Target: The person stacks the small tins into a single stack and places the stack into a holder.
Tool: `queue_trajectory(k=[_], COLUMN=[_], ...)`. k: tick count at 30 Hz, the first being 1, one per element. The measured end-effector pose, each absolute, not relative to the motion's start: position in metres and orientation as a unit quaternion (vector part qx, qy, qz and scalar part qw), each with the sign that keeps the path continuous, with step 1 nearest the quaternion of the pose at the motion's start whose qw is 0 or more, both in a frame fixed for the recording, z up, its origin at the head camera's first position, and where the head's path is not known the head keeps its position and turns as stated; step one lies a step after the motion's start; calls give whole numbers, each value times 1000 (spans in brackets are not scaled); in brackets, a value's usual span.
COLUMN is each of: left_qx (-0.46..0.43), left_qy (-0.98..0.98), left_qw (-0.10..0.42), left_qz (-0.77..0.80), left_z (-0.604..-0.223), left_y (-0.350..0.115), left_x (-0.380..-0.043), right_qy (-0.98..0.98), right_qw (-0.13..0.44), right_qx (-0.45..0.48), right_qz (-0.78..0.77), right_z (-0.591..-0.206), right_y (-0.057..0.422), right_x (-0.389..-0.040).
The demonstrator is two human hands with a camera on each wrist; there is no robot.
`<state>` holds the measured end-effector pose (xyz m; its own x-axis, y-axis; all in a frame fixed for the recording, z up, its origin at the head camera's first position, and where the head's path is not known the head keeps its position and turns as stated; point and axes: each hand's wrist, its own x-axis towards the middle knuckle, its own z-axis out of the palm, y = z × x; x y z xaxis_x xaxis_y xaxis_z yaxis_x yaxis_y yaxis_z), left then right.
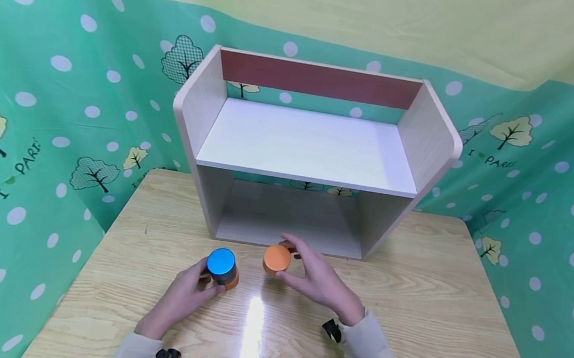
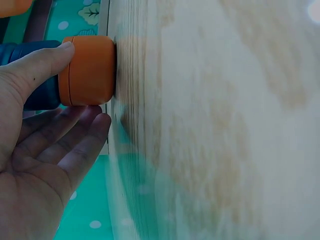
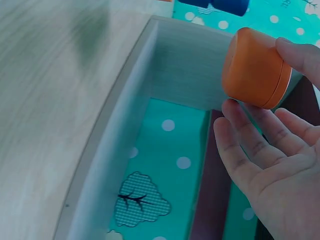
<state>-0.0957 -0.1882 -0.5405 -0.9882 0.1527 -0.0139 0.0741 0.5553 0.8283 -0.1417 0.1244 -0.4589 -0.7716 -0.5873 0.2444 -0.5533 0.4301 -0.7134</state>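
Observation:
On the table, a dark jar with a bright blue lid (image 1: 221, 262) stands on top of an orange jar (image 2: 92, 70). My left hand (image 1: 185, 294) grips this stack from the left. In the left wrist view, the thumb lies near the seam of the lower orange jar and the fingers are at its opposite side. A second orange jar (image 1: 277, 259), round and with a lid seam, is pinched between the thumb and fingers of my right hand (image 1: 321, 276). The right wrist view shows this orange jar (image 3: 256, 68) raised off the tabletop, to the right of the stack.
Behind the hands stands a two-level white shelf unit (image 1: 308, 146) with a dark red back rail (image 1: 318, 78). Its lower front edge lies just beyond the jars. The wooden table (image 1: 436, 311) is bordered by a green dotted curtain (image 1: 30, 175) at the back and sides.

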Motion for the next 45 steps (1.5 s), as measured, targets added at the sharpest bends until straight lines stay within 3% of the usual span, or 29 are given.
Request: queue_trajectory(k=[14, 45], left_qx=[63, 71], left_qy=[883, 884], left_qw=[42, 35], left_qz=[464, 460], left_z=[-536, -536], left_y=[-187, -190], left_x=[-94, -96], right_qy=[834, 811], right_qw=[0, 28], right_qx=[-370, -434], right_qz=[-410, -391], right_z=[-439, -433], right_y=[107, 37], right_x=[-144, -154])
